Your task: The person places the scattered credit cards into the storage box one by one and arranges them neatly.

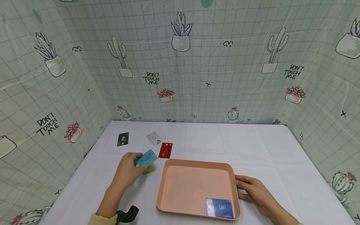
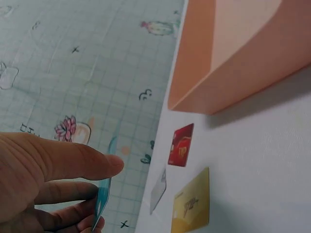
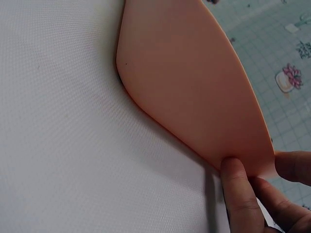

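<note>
My left hand (image 1: 128,168) pinches a light blue card (image 1: 147,158) between thumb and fingers, raised above the table. A gold card (image 1: 150,168) lies just under it, partly covered in the head view. On the right, my right hand (image 1: 254,190) touches the outer wall of a shallow pink tray (image 1: 197,162) with its fingertips. One fingertip (image 3: 233,167) rests against that wall in the right wrist view. A dark blue VIP card (image 1: 220,208) lies inside the tray at its near right corner.
Beyond the left hand lie a black card (image 1: 122,139), a silver-white card (image 1: 153,138) and a red card (image 1: 165,150). The red one is close to the tray's far left corner. A patterned cloth (image 1: 197,68) stands around the white table (image 1: 270,150).
</note>
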Tool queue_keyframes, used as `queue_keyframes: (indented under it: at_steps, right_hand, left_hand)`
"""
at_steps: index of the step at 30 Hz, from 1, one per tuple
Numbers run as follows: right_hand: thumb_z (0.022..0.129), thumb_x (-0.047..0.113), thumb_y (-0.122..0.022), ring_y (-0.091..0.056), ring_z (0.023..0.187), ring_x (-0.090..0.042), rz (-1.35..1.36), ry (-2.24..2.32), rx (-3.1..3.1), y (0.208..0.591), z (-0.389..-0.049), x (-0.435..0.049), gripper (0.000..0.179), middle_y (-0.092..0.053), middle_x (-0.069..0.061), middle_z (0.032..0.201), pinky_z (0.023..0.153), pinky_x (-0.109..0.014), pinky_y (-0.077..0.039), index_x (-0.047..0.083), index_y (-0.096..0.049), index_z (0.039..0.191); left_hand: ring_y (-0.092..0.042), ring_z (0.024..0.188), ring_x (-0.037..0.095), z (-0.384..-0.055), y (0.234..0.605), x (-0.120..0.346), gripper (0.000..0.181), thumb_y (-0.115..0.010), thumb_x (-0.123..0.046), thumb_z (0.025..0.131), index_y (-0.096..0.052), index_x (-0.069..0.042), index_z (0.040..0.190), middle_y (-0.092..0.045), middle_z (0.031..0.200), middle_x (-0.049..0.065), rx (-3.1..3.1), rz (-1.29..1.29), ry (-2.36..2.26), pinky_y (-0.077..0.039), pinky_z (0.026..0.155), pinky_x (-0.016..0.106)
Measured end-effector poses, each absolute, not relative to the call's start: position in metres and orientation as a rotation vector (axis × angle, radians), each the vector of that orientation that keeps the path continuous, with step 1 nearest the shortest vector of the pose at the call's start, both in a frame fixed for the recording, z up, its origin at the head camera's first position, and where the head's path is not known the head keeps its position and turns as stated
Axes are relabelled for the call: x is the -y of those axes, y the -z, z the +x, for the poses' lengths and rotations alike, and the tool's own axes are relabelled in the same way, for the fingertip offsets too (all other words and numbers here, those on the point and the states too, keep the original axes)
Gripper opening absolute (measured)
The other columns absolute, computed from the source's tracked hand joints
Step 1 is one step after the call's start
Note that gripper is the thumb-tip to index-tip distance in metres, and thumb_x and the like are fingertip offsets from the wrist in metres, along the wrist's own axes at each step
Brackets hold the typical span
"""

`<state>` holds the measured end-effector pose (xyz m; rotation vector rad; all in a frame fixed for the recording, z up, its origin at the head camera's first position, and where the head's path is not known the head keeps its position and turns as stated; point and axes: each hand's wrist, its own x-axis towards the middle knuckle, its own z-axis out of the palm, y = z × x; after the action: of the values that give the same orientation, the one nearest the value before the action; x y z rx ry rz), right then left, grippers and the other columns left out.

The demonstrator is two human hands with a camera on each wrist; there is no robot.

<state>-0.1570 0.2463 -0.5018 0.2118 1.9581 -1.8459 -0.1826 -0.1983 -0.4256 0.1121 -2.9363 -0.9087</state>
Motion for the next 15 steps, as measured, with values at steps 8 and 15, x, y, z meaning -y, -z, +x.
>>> queue_keyframes:
  at_steps: [8, 15]
  right_hand:
    - [0.103, 0.03, -0.064, -0.068, 0.115, -0.015, 0.204, 1.849, -1.954, 0.501, -0.158, -0.246, 0.07, -0.068, -0.013, 0.131, 0.09, -0.034, -0.06, -0.014, -0.038, 0.151]
    - [0.103, 0.03, -0.065, -0.068, 0.112, -0.012, 0.203, 1.852, -1.943, 0.501, -0.158, -0.247, 0.07, -0.07, -0.011, 0.128, 0.09, -0.033, -0.06, -0.014, -0.038, 0.151]
  left_hand:
    - [-0.058, 0.116, 0.039, -0.183, 0.424, 0.188, 0.055, -0.082, -0.014, 0.083, -0.065, 0.004, 0.132, -0.059, 0.133, 0.027, 2.931, 0.052, 0.907, -0.05, 0.098, 0.057]
    - [-0.058, 0.118, 0.038, -0.182, 0.425, 0.177, 0.057, -0.085, -0.015, 0.083, -0.065, 0.002, 0.133, -0.06, 0.133, 0.024, 2.933, 0.029, 0.934, -0.051, 0.1, 0.057]
